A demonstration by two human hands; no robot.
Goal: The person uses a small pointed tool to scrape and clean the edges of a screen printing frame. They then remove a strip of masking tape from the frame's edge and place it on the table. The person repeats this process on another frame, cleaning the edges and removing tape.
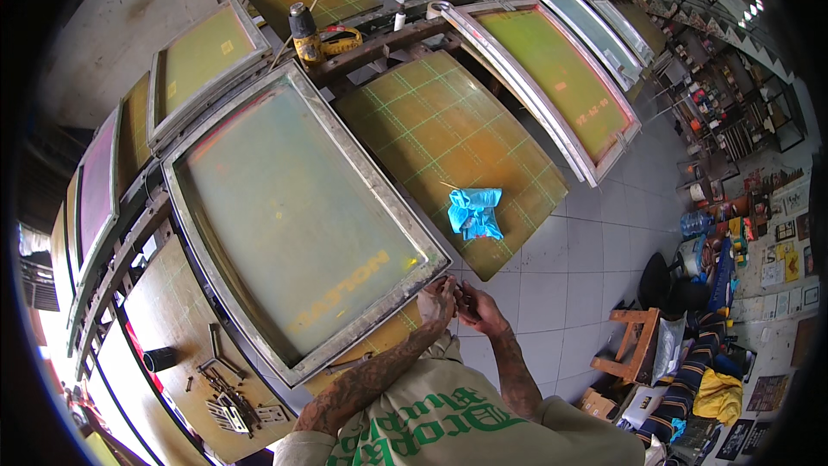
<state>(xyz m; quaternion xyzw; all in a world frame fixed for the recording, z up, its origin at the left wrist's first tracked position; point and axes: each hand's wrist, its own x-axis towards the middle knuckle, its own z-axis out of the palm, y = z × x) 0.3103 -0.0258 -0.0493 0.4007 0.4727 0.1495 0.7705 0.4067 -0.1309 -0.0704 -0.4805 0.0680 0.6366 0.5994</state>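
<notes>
My left hand [437, 300] and my right hand [479, 309] are close together in front of my chest, beside the near right corner of a large screen-printing frame [371, 324]. The fingers of both hands are bent and pressed together. Whatever is between them is too small or hidden to make out. The frame has a worn metal border and pale greenish mesh. To its right is a brown printing board [431, 121] marked with green dashed lines. A crumpled blue cloth [475, 213] lies on that board, with a thin stick by its upper edge.
A yellow and black power tool [305, 34] stands on the press beam beyond the frame. At lower left, another board [185, 328] bears loose bolts, hex keys and a black cylinder [159, 359]. A wooden stool [630, 345] and cluttered shelves are to the right, across the tiled floor [595, 250].
</notes>
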